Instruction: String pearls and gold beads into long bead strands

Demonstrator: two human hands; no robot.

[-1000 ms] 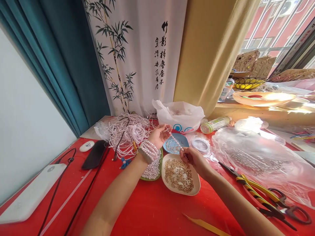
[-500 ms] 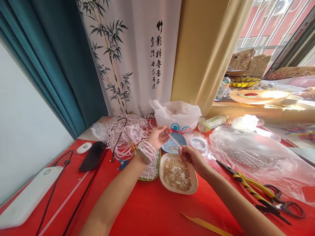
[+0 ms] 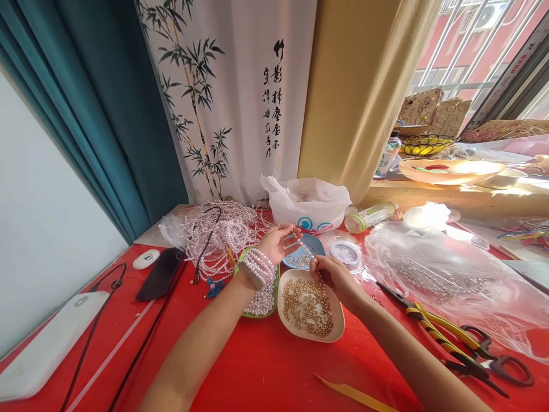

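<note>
Although scarcely any shift was registered, the bead strand (image 3: 305, 248) was kept pinched by the left hand (image 3: 274, 245) and right hand (image 3: 337, 277), slanting toward the cream dish's (image 3: 283, 316) far edge, with no handling advance indicated.

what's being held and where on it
A beaded strand: the left hand pinches its upper part, and the right hand grips it lower down.

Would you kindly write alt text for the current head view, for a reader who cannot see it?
A person's left hand and right hand hold a beaded strand between them over a red table. Nearby are a cream dish of gold beads, a green dish of pearly beads, a blue dish, pliers and scissors.
</note>
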